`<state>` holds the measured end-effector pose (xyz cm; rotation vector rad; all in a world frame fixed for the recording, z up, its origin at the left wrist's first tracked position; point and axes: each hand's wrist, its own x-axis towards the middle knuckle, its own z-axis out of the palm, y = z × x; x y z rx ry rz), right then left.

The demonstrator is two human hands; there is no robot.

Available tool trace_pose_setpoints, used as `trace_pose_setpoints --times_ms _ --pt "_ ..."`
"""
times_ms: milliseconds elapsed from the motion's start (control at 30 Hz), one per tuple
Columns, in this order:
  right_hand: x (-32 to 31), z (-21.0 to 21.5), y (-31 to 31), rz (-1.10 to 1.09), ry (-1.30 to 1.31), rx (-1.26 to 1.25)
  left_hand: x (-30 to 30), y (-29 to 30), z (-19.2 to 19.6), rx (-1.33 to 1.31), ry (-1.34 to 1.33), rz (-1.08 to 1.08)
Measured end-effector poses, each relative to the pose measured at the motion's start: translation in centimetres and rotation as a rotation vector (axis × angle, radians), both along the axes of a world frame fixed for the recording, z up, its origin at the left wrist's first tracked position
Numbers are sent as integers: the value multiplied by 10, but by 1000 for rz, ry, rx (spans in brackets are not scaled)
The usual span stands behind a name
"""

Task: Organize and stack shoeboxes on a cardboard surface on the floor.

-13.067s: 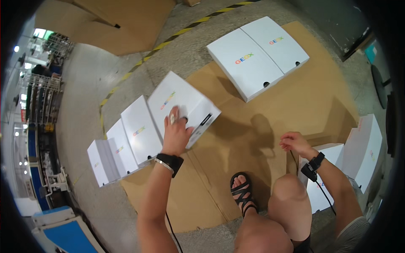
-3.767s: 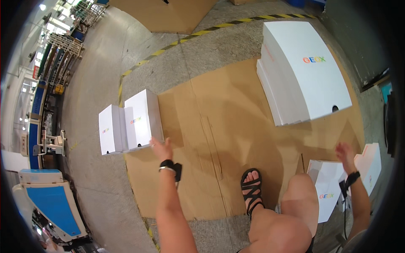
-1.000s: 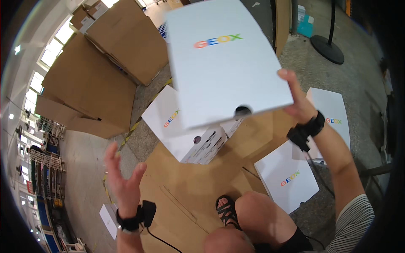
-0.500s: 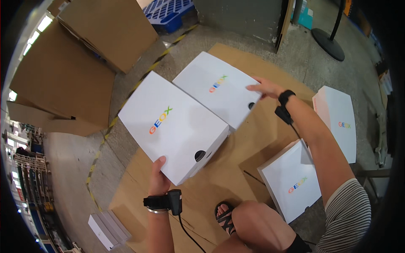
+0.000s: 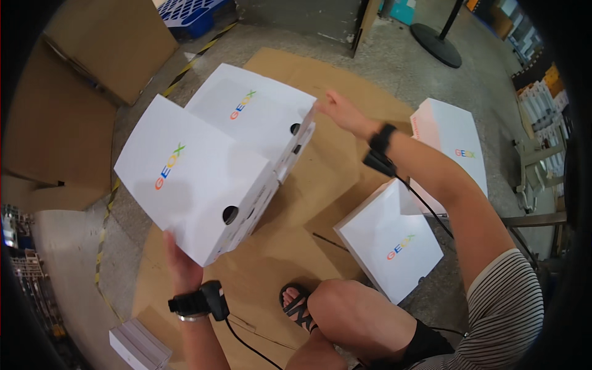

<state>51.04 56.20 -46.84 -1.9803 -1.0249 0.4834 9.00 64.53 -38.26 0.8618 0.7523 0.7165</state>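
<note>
Two stacks of white shoe boxes lie side by side, tilted, with coloured lettering on their lids. My left hand (image 5: 184,264) grips the near shoe box (image 5: 194,179) at its lower left edge, thumb along the side; its other fingers are mostly hidden. Against that stack's far right side lies the far shoe box (image 5: 246,102), with round dark holes on its end. At the right corner of the far box is my right hand (image 5: 346,113), fingers loosely bent and thumb lifted off the lid. Its fingertips are at or just touching that corner.
Brown cardboard (image 5: 308,203) covers the floor beneath. Two more white boxes, a near one (image 5: 388,246) and a farther one (image 5: 456,148), lie at my right. Small pale boxes (image 5: 139,345) lie lower left. Large cartons (image 5: 61,117) and a blue pallet (image 5: 197,18) stand beyond.
My view has turned, so everything sits farther left. My right thumb has come off the far box's lid, and that hand now sits at its corner. The left hand keeps its hold.
</note>
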Motion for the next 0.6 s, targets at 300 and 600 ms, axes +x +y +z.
trace_pose_setpoints --times_ms 300,600 --pt "-63 29 -334 154 -82 -432 -39 -150 -60 -251 592 -134" --pt "-90 6 -187 25 668 -27 -6 -110 -42 16 751 -35"
